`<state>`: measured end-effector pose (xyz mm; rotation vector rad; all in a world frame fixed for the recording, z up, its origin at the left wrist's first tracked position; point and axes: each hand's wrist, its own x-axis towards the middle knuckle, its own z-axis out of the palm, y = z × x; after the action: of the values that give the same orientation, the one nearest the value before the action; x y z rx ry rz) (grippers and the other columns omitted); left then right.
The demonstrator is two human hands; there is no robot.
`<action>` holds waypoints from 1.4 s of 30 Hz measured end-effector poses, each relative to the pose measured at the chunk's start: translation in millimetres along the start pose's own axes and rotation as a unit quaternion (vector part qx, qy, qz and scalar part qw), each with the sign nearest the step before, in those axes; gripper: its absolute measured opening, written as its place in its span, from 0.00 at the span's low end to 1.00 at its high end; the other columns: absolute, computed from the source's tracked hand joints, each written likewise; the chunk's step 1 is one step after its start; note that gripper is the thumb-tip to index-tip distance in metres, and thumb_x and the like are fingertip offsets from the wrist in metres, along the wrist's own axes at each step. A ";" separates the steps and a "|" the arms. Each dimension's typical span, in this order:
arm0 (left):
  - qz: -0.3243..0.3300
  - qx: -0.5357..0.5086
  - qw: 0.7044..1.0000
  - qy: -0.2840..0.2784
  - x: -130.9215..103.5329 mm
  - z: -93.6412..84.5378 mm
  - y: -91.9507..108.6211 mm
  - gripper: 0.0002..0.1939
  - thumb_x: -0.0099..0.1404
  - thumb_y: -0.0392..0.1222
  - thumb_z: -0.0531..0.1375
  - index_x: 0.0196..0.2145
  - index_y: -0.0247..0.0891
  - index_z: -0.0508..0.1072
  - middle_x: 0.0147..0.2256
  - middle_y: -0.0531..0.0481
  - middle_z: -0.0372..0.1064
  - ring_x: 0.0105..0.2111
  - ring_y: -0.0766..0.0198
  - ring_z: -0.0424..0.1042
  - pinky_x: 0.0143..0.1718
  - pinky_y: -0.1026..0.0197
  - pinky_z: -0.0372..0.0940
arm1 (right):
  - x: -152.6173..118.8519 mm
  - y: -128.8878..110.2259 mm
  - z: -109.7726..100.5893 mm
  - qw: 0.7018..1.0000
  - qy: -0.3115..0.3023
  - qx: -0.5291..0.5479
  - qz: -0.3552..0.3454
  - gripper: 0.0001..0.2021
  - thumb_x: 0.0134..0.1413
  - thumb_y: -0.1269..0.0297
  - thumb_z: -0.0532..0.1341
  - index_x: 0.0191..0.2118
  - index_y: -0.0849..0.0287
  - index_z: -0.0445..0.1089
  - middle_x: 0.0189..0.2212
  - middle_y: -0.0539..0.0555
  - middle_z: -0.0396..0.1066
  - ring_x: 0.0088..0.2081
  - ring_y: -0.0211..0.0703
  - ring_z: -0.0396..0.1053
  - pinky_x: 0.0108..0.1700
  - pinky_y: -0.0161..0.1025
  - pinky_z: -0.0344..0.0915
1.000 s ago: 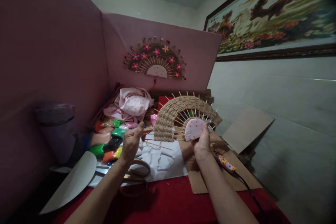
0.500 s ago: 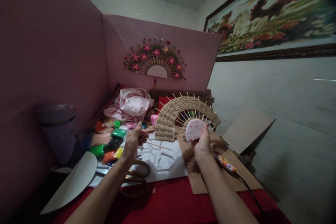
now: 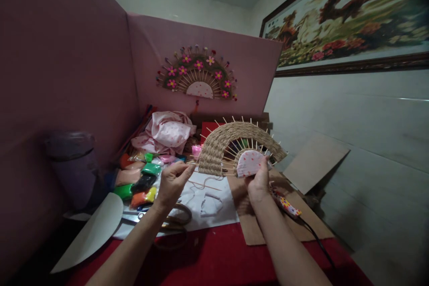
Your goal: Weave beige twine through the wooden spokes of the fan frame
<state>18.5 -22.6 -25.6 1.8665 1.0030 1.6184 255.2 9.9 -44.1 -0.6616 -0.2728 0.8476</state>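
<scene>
My right hand is closed on the half-round base of a woven twine fan, thumb over its white cloth patch with red spots. Thin wooden sticks radiate from that base through the woven band and jut past its outer edge. At the band's lower left end, my left hand pinches thumb and fingers together beside the stick tips. What lies in the pinch is too small to make out. Below the fan, loose twine and a thin stick lie on white paper.
Scissors lie under my left forearm, near bagged coloured clay and crumpled spotted cloth. On the right, a corded, flower-patterned tool rests on cardboard. A flower-decorated fan hangs on the pink panel.
My left fingers, previously looser with the index finger stretched toward the fan's edge, have come together in a pinch. The fan has tilted slightly clockwise in my right hand.
</scene>
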 end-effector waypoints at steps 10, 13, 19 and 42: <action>0.105 0.204 0.972 0.046 -1.9 -0.2 -3.8 0.08 0.59 0.40 0.57 0.26 0.37 0.74 0.22 0.53 0.59 0.25 0.67 0.60 0.28 0.64 0.56 | 3.9 1.1 -1.6 1.000 -0.018 0.001 -0.024 0.23 0.45 0.41 0.55 0.35 0.58 0.67 0.27 0.48 0.71 0.29 0.39 0.69 0.35 0.38 0.66; 0.138 0.307 0.940 0.060 -4.0 1.0 -5.2 0.07 0.59 0.39 0.56 0.27 0.38 0.74 0.24 0.51 0.62 0.28 0.64 0.63 0.29 0.63 0.56 | 1.5 1.3 -0.2 0.999 -0.012 0.004 -0.033 0.23 0.45 0.41 0.56 0.35 0.58 0.67 0.29 0.48 0.71 0.30 0.39 0.69 0.36 0.39 0.66; 0.218 0.383 0.896 0.058 -7.8 5.2 -4.6 0.09 0.61 0.37 0.54 0.27 0.38 0.73 0.23 0.49 0.65 0.29 0.63 0.64 0.31 0.62 0.56 | -1.0 3.4 1.0 1.000 0.000 0.006 -0.030 0.23 0.44 0.41 0.56 0.35 0.57 0.66 0.27 0.47 0.71 0.29 0.39 0.69 0.35 0.38 0.66; 0.184 0.183 0.964 0.059 -8.2 10.1 -6.5 0.05 0.59 0.35 0.56 0.31 0.37 0.72 0.27 0.49 0.69 0.29 0.63 0.67 0.33 0.61 0.61 | 1.2 4.2 -0.7 1.000 0.016 0.016 -0.008 0.23 0.42 0.39 0.56 0.34 0.56 0.65 0.27 0.46 0.70 0.29 0.38 0.68 0.33 0.37 0.65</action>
<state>26.6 -23.8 -37.6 2.3389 1.1158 1.8714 253.7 12.6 -47.4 -0.6422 -0.2359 0.8246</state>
